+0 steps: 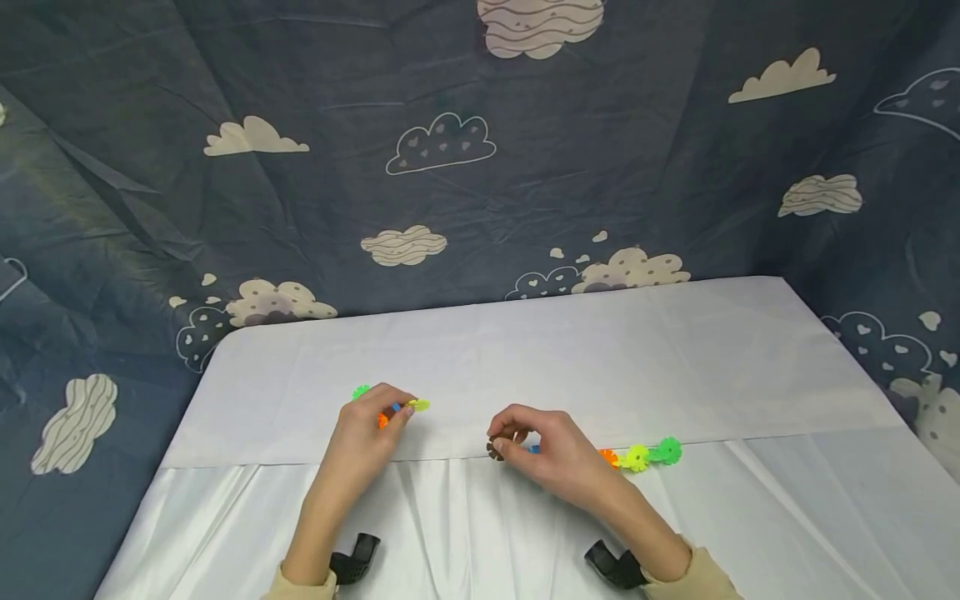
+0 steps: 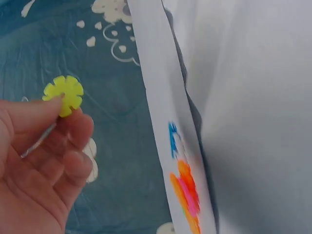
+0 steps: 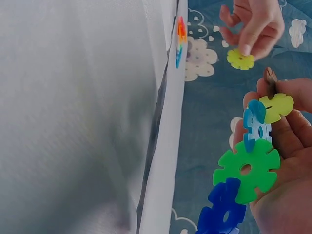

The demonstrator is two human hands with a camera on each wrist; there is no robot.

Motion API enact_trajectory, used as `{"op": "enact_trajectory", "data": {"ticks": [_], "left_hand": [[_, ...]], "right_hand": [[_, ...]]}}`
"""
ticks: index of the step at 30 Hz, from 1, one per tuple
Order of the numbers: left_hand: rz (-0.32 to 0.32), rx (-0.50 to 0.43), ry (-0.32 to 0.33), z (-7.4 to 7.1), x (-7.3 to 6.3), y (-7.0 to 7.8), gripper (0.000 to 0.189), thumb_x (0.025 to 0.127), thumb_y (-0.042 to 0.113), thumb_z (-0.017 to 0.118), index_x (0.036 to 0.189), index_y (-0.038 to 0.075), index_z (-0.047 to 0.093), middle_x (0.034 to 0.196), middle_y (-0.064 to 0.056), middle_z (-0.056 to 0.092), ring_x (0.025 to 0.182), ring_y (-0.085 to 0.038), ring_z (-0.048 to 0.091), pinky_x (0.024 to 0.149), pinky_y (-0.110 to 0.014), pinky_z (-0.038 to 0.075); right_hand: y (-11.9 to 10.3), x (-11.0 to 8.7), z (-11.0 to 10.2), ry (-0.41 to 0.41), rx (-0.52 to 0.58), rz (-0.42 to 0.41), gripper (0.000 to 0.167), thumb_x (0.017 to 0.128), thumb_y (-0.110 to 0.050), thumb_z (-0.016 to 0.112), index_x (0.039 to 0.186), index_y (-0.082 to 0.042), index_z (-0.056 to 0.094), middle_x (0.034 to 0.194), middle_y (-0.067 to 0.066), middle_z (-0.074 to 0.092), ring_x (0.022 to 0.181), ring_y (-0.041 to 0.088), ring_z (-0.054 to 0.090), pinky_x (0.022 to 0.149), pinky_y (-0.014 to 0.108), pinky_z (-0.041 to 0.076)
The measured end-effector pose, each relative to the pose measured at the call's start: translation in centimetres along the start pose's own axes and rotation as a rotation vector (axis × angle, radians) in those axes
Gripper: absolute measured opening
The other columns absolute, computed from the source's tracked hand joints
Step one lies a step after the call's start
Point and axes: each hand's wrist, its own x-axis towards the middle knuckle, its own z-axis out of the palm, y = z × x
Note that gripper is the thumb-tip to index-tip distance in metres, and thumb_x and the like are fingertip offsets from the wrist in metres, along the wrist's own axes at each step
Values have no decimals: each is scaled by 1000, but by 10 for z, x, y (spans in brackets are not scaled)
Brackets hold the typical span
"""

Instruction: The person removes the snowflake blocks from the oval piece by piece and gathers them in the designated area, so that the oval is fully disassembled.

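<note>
My left hand (image 1: pixel 362 437) pinches a yellow flower-shaped linking disc (image 2: pixel 65 94) between thumb and fingers. Facing it across a gap, my right hand (image 1: pixel 558 462) holds a brown disc (image 3: pixel 270 82) at the end of a chain of linked discs. From that end the chain runs through a yellow disc (image 3: pixel 276 107), a light blue disc (image 3: pixel 257 126), a green disc (image 3: pixel 247 170) and a dark blue disc (image 3: pixel 222 209). In the head view its far part emerges right of the wrist, ending in a green disc (image 1: pixel 666 451); my hand hides the middle.
Beyond my left hand lie more coloured discs, among them a green one (image 1: pixel 362 390) and an orange one (image 1: pixel 382 422), partly hidden by the fingers. A white cloth (image 1: pixel 712 358) covers the table. Behind it hangs a dark curtain (image 1: pixel 450 200) with cloud prints.
</note>
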Motion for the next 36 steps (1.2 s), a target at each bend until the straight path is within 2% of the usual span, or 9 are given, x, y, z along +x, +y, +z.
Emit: {"op": "enact_trajectory", "data": {"ticks": [4,8,15,25,28,33,36], "left_hand": [[-132,49,44,-4,1,-9,20,83,0,76,101,9,74,86,2,68,71,-13,55,63,-30,45],[-246,71,52,-6,2,-18,23,82,1,76,103,9,74,83,-2,67,66,-16,53,60,-31,43],[-338,88,16,-1,1,-32,15,83,1,75,97,5,74,82,-4,69,77,-21,62,71,-40,50],[-389,88,29,-1,0,-37,14,87,4,71,100,3,74,94,-9,71,92,-29,63,82,-47,50],[-391,106,34,-1,-1,-35,13,88,6,71,101,3,73,98,-10,71,94,-29,62,82,-46,50],[-346,147,27,-4,-1,-22,12,89,8,70,100,6,74,95,-7,70,83,-25,61,73,-41,50],[-283,127,-1,-5,-1,-9,9,88,9,72,97,10,74,87,-1,69,71,-18,58,66,-36,47]], "right_hand": [[0,0,0,-15,28,-1,19,94,-8,65,98,-27,66,84,-12,69,79,9,61,69,33,48],[0,0,0,-26,49,0,19,95,-7,63,98,-26,66,85,-6,70,79,11,63,73,34,48],[2,0,1,-29,49,-7,19,96,-7,61,98,-26,66,84,-5,70,79,10,62,76,35,48],[3,0,1,-36,38,-3,20,96,-7,62,98,-27,65,84,-7,70,79,9,62,74,34,48],[3,0,1,-28,30,-10,19,96,-8,62,98,-26,66,84,-9,69,79,9,62,73,34,48],[2,0,1,-24,33,0,18,96,-8,61,99,-26,66,84,-11,69,79,9,62,75,34,49],[2,0,1,-25,44,10,20,96,-6,60,99,-24,66,84,-10,69,79,11,63,76,35,49]]}}
